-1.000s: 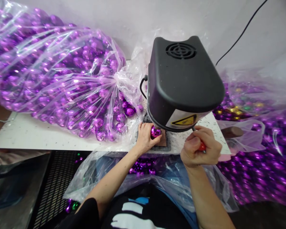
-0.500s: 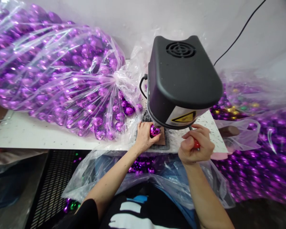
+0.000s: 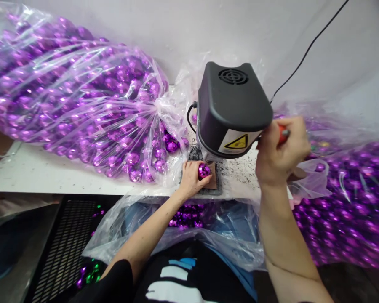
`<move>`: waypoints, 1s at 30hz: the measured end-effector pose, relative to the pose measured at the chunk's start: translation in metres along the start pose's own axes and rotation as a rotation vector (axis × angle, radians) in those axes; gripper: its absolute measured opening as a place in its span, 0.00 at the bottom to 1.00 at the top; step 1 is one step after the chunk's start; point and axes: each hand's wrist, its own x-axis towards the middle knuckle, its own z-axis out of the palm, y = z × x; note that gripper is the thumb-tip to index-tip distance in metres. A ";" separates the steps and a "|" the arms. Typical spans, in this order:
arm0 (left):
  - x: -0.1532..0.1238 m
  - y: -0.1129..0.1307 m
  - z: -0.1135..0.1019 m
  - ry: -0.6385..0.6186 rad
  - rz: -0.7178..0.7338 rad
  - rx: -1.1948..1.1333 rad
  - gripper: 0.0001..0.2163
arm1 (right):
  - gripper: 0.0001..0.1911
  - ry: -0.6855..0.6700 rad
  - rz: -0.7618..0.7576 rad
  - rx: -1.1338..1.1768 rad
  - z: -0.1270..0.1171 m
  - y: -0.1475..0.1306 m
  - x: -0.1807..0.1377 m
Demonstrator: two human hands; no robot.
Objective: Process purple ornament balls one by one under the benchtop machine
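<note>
**Lever up, bauble under the spindle**

Since a second ago the right hand (image 3: pixel 279 151) has swung from low at the worktop's front edge up to the right flank of the black bench press, carrying the red-handled lever (image 3: pixel 282 134) with it — so the head reads as lifted. That hand is clenched around the red grip. At centre frame the left hand (image 3: pixel 191 179) has barely shifted; its fingers pinch a purple faceted bauble (image 3: pixel 204 171) against the small brown pad (image 3: pixel 212 182) on the machine's dark base plate, directly below the spindle.

The black bench press (image 3: pixel 232 107) fills the middle of the frame, a yellow warning label on its front. To its left, filling the upper left, lies a tied clear bag of purple baubles (image 3: pixel 72 101) on the white worktop (image 3: pixel 34 174); more purple baubles in loose plastic spread along the right edge, and another clear bag hangs open at lower centre, below the worktop's edge.

To do this step well, I judge the bauble should sit squarely on the pad with its neck in line with the spindle, fingertips kept low and to the side — clear of the descending tool. A smooth, even pull on the lever should suit the thin shell better than a jerk, which might crack it or let it roll.
</note>
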 end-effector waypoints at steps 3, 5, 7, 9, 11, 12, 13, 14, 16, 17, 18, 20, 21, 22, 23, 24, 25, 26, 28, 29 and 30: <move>-0.017 0.005 -0.011 0.028 0.031 -0.035 0.18 | 0.19 -0.048 0.090 0.036 0.012 0.001 0.029; -0.040 0.009 -0.024 -0.019 0.078 -0.037 0.20 | 0.19 -0.046 0.114 0.044 0.020 0.007 0.034; -0.067 0.015 -0.036 -0.118 0.151 -0.001 0.22 | 0.18 -0.035 0.116 0.051 0.025 0.011 0.032; -0.086 0.018 -0.046 -0.203 0.218 0.039 0.26 | 0.16 -0.015 0.115 0.056 0.028 0.014 0.030; -0.090 0.017 -0.054 -0.220 0.249 0.032 0.31 | 0.14 0.001 0.125 0.054 0.029 0.014 0.029; -0.085 0.014 -0.057 -0.203 0.251 0.022 0.32 | 0.14 0.006 0.132 0.049 0.029 0.014 0.029; -0.076 0.009 -0.061 -0.179 0.245 0.024 0.29 | 0.14 0.009 0.136 0.042 0.029 0.013 0.030; -0.064 0.002 -0.065 -0.155 0.233 0.045 0.25 | 0.14 0.010 0.137 0.034 0.029 0.013 0.030; -0.037 -0.014 -0.074 -0.138 0.200 0.175 0.15 | 0.15 0.012 0.132 0.020 0.028 0.012 0.031; -0.024 -0.023 -0.080 -0.148 0.180 0.269 0.13 | 0.15 0.009 0.129 0.020 0.028 0.011 0.031; -0.014 -0.032 -0.086 -0.158 0.149 0.367 0.11 | 0.15 0.006 0.124 0.023 0.028 0.011 0.031; -0.002 -0.048 -0.099 -0.151 0.082 0.541 0.09 | 0.14 0.000 0.117 0.033 0.027 0.012 0.031; 0.000 -0.055 -0.105 -0.138 0.051 0.606 0.08 | 0.14 0.002 0.118 0.038 0.028 0.012 0.031; 0.001 -0.061 -0.112 -0.127 0.025 0.652 0.06 | 0.14 0.005 0.123 0.044 0.028 0.013 0.031; 0.000 -0.066 -0.117 -0.121 0.004 0.680 0.05 | 0.13 0.012 0.129 0.050 0.028 0.013 0.031; -0.002 -0.070 -0.121 -0.125 -0.014 0.691 0.05 | 0.13 0.019 0.137 0.056 0.029 0.014 0.031; -0.003 -0.073 -0.124 -0.138 -0.030 0.689 0.07 | 0.13 0.025 0.145 0.060 0.030 0.014 0.031; -0.004 -0.075 -0.126 -0.158 -0.046 0.677 0.09 | 0.13 0.030 0.151 0.059 0.031 0.014 0.031; -0.004 -0.077 -0.128 -0.199 -0.074 0.636 0.12 | 0.13 0.039 0.156 0.048 0.032 0.014 0.031; -0.003 -0.076 -0.128 -0.211 -0.088 0.604 0.13 | 0.13 0.044 0.154 0.046 0.032 0.014 0.030; -0.001 -0.075 -0.127 -0.210 -0.102 0.562 0.14 | 0.13 0.043 0.152 0.051 0.031 0.013 0.030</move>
